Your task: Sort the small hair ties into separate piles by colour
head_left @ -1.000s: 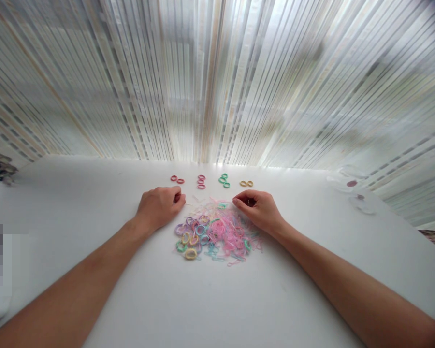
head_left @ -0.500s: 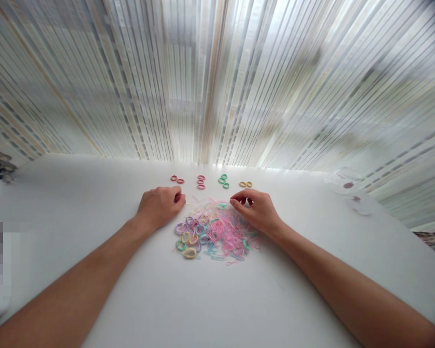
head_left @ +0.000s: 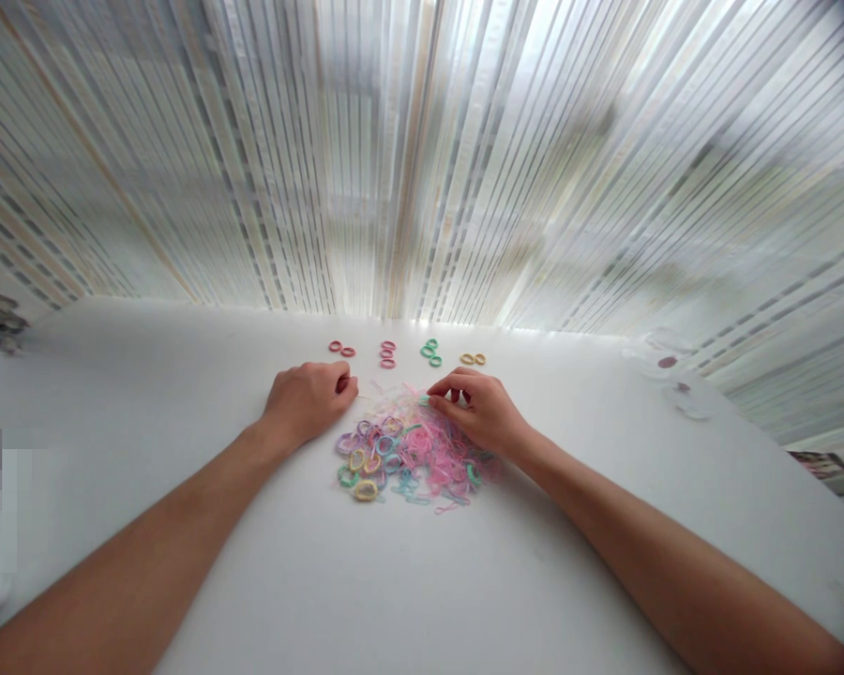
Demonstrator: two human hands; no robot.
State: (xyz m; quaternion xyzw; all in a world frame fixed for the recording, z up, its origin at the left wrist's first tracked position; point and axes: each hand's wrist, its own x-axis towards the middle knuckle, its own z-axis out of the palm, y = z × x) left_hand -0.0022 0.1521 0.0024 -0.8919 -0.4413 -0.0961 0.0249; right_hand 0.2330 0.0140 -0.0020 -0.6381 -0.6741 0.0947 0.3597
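My left hand [head_left: 309, 398] rests curled on the white table at the pile's left side, thumb against the bent fingers. A thin pale strand shows by its fingertips; whether it is gripped I cannot make out. My right hand [head_left: 482, 408] reaches over the pile's upper right, thumb and fingertips pinched at a green hair tie [head_left: 423, 400], which they partly cover. Between and below both hands lies the mixed pile: pink elastic bands [head_left: 443, 459], a yellow hair tie [head_left: 366, 490], a purple hair tie [head_left: 344, 443] and several others in blue and green.
Behind the pile lie small groups of hair ties: red ones [head_left: 348, 352], pinkish-red ones [head_left: 388, 353], green ones [head_left: 430, 352] and yellow ones [head_left: 468, 359]. Clear plastic pieces [head_left: 682, 387] sit at the right. A striped curtain [head_left: 394, 187] hangs along the table's [head_left: 422, 591] back edge.
My right hand has moved left, its fingertips coming onto the green hair tie at the top of the pile. My left hand has stayed in place.
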